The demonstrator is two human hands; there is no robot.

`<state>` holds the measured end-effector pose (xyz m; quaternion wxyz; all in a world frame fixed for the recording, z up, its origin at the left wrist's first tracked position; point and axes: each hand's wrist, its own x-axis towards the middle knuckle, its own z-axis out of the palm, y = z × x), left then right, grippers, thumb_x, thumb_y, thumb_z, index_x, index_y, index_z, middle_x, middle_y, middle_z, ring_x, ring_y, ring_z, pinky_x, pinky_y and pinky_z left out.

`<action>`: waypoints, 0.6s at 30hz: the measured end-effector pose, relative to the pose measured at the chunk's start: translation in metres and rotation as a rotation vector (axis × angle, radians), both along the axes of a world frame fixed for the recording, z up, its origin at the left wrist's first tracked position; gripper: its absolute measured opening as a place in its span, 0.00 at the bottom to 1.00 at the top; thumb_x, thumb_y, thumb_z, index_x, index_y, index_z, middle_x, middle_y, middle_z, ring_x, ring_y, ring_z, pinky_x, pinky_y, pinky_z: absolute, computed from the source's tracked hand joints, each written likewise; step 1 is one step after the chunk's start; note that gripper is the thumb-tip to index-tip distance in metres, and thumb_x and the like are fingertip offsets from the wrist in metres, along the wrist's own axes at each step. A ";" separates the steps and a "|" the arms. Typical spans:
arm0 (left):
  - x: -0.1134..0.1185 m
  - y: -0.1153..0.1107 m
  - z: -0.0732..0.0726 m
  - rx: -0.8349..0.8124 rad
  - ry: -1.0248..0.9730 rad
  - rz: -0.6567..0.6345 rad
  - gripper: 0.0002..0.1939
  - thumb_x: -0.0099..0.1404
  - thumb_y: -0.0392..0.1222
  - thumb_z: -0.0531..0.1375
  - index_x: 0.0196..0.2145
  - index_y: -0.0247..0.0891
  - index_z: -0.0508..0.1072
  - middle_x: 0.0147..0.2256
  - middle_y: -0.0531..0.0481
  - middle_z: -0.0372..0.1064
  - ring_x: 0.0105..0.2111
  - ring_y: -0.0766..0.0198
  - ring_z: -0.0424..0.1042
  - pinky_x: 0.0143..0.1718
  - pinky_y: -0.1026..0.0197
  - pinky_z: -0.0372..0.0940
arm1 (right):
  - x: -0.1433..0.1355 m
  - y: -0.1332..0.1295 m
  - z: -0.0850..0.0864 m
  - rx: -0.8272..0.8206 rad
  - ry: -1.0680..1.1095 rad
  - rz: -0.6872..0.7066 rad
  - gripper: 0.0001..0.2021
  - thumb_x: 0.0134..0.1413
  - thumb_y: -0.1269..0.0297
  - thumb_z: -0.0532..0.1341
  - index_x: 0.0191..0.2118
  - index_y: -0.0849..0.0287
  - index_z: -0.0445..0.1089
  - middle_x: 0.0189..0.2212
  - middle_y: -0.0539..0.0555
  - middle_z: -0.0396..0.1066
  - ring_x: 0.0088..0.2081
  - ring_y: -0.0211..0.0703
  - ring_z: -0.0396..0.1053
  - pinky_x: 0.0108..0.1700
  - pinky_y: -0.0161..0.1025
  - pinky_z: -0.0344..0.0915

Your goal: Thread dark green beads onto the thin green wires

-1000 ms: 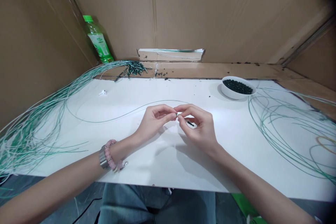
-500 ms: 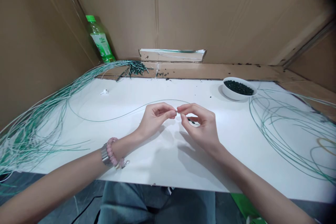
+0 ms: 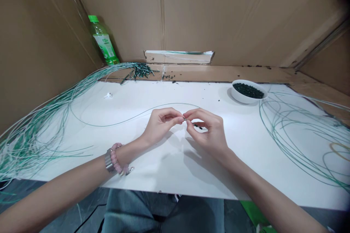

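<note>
My left hand [image 3: 163, 122] is pinched closed over the middle of the white tabletop [image 3: 153, 160], thumb against fingertip. Facing it, my right hand [image 3: 209, 127] is pinched too, and the fingertips of both hands nearly meet. Between them they hold a thin green cord [image 3: 153, 107], which runs from my hands in a loose curve to the left. A few small dark beads [image 3: 200, 127] sit on the cord under my right fingers. What exactly lies in the left fingertips is too small to make out.
A white bowl [image 3: 240, 96] of dark beads stands at the back right. Loose green cords [image 3: 273, 131] coil at the right; a large bundle of cords [image 3: 51, 120] lies at the left. A green bottle [image 3: 105, 45] leans in the back corner, with a white earbud [image 3: 108, 95] nearer.
My right hand has shifted slightly left, and its thumb and fingertips have closed right up against the left fingertips. The left hand has barely moved.
</note>
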<state>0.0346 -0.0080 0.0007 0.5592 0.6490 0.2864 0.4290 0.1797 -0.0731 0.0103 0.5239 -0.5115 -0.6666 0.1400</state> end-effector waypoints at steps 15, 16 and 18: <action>-0.007 0.002 -0.003 0.362 0.166 0.026 0.05 0.59 0.38 0.62 0.28 0.34 0.75 0.29 0.47 0.73 0.30 0.66 0.71 0.33 0.65 0.66 | 0.007 0.005 -0.009 0.152 -0.152 0.042 0.07 0.53 0.75 0.56 0.29 0.60 0.69 0.31 0.54 0.73 0.32 0.38 0.71 0.33 0.35 0.69; -0.007 0.002 -0.003 0.378 0.173 0.028 0.05 0.59 0.38 0.62 0.28 0.34 0.75 0.29 0.47 0.74 0.30 0.66 0.71 0.33 0.64 0.66 | 0.007 0.005 -0.009 0.146 -0.146 0.043 0.07 0.54 0.75 0.56 0.29 0.60 0.69 0.30 0.54 0.73 0.32 0.38 0.71 0.33 0.35 0.69; -0.007 0.002 -0.002 0.385 0.183 0.032 0.06 0.59 0.39 0.61 0.29 0.34 0.75 0.29 0.46 0.74 0.30 0.65 0.72 0.33 0.64 0.67 | 0.007 0.005 -0.008 0.107 -0.113 0.037 0.07 0.54 0.74 0.57 0.29 0.59 0.70 0.30 0.53 0.74 0.32 0.38 0.71 0.32 0.34 0.69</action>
